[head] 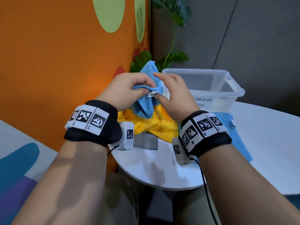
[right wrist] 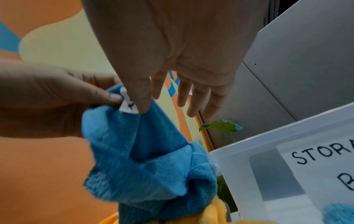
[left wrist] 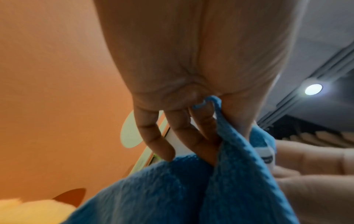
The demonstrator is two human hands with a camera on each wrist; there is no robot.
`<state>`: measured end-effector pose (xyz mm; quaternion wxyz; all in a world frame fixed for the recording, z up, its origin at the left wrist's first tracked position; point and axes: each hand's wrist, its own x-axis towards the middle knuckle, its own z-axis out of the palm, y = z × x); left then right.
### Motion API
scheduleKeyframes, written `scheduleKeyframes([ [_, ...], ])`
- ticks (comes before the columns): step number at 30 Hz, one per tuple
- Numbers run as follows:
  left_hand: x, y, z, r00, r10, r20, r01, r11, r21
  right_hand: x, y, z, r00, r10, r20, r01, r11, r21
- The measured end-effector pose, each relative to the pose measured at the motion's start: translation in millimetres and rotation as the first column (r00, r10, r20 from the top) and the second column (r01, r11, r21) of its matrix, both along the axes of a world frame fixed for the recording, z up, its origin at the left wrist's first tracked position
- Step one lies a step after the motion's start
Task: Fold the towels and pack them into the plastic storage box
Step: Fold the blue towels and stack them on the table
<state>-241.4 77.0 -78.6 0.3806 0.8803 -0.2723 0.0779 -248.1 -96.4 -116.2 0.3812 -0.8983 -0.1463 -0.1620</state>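
A crumpled blue towel (head: 143,108) (left wrist: 153,189) (right wrist: 145,166) hangs above the table, held up near its white tag (head: 152,94) (right wrist: 127,106). My left hand (head: 146,90) (left wrist: 210,144) pinches a bunched edge of it between thumb and fingers. My right hand (head: 164,86) (right wrist: 166,106) is beside it with fingers straight and spread, its thumb tip touching the towel at the tag. Under the blue towel a yellow towel (head: 162,125) (right wrist: 216,212) lies rumpled. The clear plastic storage box (head: 235,93) (right wrist: 268,151), with a handwritten label, stands behind to the right.
A second blue towel (head: 233,132) lies flat on the white round table (head: 154,169) at the right. A folded grey towel (head: 146,141) sits near the yellow one. An orange wall (head: 65,62) stands close on the left, and a green plant (head: 173,59) behind.
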Motion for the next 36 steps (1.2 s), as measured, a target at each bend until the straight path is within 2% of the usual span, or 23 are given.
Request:
scheduleKeyframes([
  [2,-6,-2,12,0.998,-0.055,0.004,0.055,0.998,-0.036,0,0,3,0.998,-0.011,0.054,0.011,1.000,-0.002],
  [4,-7,-1,20,0.999,-0.037,0.037,0.040,0.996,-0.086,0,-2,7,0.994,-0.055,0.094,0.059,0.998,-0.035],
  [8,-2,3,26,0.979,0.159,0.126,-0.124,0.960,-0.251,-5,-7,14,0.984,-0.130,0.120,0.145,0.982,-0.125],
  [11,-1,4,30,0.939,0.301,0.168,-0.218,0.896,-0.387,-8,-8,16,0.976,-0.193,0.102,0.213,0.941,-0.262],
  [13,-1,7,33,0.905,0.388,0.173,-0.273,0.843,-0.464,-8,-10,16,0.968,-0.236,0.080,0.249,0.928,-0.276],
  [18,3,24,42,0.807,0.562,0.178,-0.377,0.725,-0.576,-11,-16,16,0.944,-0.321,0.081,0.331,0.910,-0.250],
  [24,10,57,46,0.637,0.759,0.137,-0.526,0.558,-0.642,-11,-33,17,0.892,-0.449,0.055,0.450,0.868,-0.212],
  [27,9,62,44,0.621,0.781,0.073,-0.588,0.525,-0.616,-12,-37,18,0.866,-0.498,0.034,0.495,0.849,-0.183],
  [31,8,64,34,0.621,0.784,0.011,-0.653,0.524,-0.546,-10,-42,22,0.827,-0.561,0.032,0.561,0.822,-0.098],
  [36,4,65,36,0.634,0.769,-0.079,-0.641,0.466,-0.610,-16,-50,30,0.783,-0.620,0.054,0.617,0.784,0.069],
])
